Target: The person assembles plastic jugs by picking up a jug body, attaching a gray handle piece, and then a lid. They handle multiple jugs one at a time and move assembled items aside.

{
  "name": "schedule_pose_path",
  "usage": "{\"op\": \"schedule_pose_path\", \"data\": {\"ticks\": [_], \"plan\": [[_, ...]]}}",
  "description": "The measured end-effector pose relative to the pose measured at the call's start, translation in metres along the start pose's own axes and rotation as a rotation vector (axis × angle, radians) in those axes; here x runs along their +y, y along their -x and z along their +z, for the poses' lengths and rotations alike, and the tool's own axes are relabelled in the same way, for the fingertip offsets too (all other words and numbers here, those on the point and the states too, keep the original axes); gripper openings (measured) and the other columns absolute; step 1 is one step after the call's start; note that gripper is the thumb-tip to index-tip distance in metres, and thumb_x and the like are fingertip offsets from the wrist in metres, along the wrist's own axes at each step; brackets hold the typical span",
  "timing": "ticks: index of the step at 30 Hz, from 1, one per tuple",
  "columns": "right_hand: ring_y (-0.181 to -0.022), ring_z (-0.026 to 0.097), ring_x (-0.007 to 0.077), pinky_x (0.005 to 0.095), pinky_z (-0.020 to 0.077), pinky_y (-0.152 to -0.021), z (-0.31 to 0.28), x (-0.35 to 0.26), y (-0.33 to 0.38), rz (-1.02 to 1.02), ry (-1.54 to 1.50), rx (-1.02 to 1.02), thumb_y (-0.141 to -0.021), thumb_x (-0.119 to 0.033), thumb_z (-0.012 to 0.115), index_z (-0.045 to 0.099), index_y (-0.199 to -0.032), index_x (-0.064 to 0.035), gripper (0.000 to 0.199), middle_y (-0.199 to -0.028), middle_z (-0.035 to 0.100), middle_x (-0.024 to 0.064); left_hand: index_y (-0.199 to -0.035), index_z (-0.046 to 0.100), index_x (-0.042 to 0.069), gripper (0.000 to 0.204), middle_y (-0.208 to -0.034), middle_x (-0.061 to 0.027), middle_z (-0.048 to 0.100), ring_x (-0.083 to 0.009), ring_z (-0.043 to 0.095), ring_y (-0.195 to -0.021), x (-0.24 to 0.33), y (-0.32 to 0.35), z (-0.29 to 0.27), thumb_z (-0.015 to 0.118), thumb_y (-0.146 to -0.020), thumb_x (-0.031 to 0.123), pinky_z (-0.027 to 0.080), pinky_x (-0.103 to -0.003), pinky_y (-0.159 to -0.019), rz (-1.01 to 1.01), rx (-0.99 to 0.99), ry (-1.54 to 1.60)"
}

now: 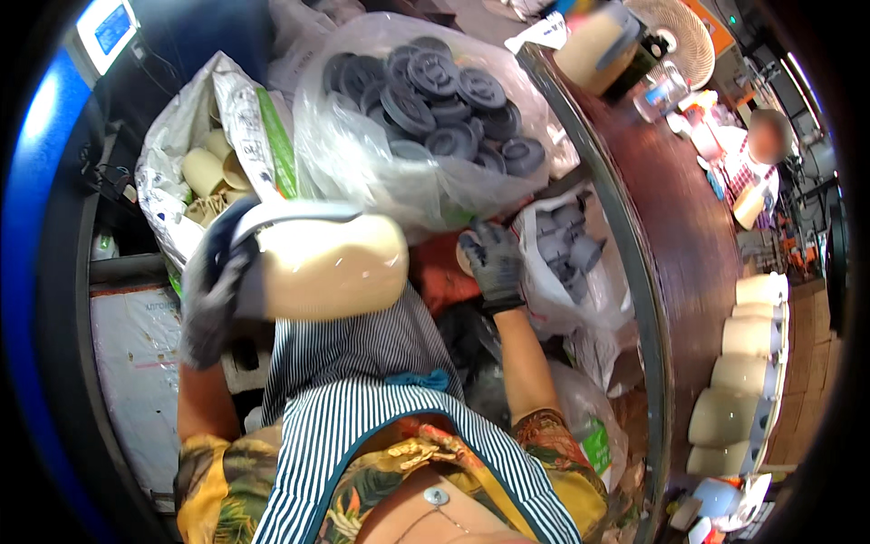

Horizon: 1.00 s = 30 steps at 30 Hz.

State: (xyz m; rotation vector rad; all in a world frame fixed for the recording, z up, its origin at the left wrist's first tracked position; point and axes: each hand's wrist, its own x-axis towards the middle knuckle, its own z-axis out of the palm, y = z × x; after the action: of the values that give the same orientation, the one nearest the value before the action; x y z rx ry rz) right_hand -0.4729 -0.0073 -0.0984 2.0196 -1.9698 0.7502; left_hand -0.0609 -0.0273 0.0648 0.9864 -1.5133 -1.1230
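Our left hand (216,281), grey-gloved, is wrapped round the grey end of a glossy cream rounded vessel (335,267), held sideways above our striped apron (362,354); blur hides exact finger placement. We'd carry its weight in the palm, not off the curved grey handle (304,213), and steady it before bringing parts near; the slick side likely slips in gloves. Our right hand (494,258), same glove, has fingers bent by a pale round piece (464,254); can't tell if we're gripping it. Just beside: clear plastic bag (580,310) of small grey fittings (566,240). Beyond: white woven sack (163,204) of cream parts (204,172), translucent bag (362,177) of round grey lids (433,74). Rightward, dark brown bench (648,168); farther, a co-worker (752,172).
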Motion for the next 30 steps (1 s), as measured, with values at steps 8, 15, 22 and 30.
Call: {"op": "schedule_pose_path", "data": {"ticks": [8,15,22,30], "plan": [[-0.117,0.055,0.0340,0.0450,0.0434,-0.096,0.012,-0.014,-0.196,0.394,0.103,-0.080,-0.073,-0.039,0.078,0.060,-0.119,-0.0078,0.059,-0.127,0.057,0.0189,-0.138,0.047,0.002,0.044,-0.109,-0.0015,0.058,-0.0091,0.055,-0.098,-0.069,0.051,-0.065,0.057,-0.096,0.011,0.044,-0.025,-0.093,-0.184,0.389,0.202],[-0.083,0.066,0.0302,0.0384,0.0508,-0.076,-0.072,-0.080,-0.132,0.124,-0.405,0.208,-0.078,-0.024,0.078,0.063,-0.101,-0.0014,0.035,-0.087,0.066,0.0172,-0.135,0.050,0.001,0.040,-0.103,-0.0002,0.061,-0.0070,0.055,-0.090,-0.069,0.058,-0.053,0.054,-0.097,0.011,0.046,-0.022,-0.083,-0.139,0.367,0.206],[-0.109,0.056,0.0371,0.0491,0.0443,-0.090,-0.026,-0.125,0.091,-0.234,-0.229,-0.051,-0.075,-0.041,0.077,0.060,-0.117,-0.0050,0.058,-0.129,0.057,0.0179,-0.137,0.051,0.005,0.040,-0.101,-0.0025,0.063,-0.0096,0.058,-0.090,-0.081,0.060,-0.043,0.053,-0.101,0.022,0.048,-0.025,-0.081,-0.184,0.349,0.242],[-0.112,0.052,0.0362,0.0473,0.0388,-0.099,-0.006,-0.143,0.117,0.090,-0.241,-0.007,-0.088,-0.030,0.064,0.054,-0.134,-0.0057,0.053,-0.131,0.053,0.0161,-0.136,0.049,0.005,0.040,-0.099,-0.0044,0.064,-0.0129,0.060,-0.089,-0.103,0.089,-0.046,0.051,-0.102,0.025,0.050,-0.029,-0.081,-0.250,0.353,0.331]]}}
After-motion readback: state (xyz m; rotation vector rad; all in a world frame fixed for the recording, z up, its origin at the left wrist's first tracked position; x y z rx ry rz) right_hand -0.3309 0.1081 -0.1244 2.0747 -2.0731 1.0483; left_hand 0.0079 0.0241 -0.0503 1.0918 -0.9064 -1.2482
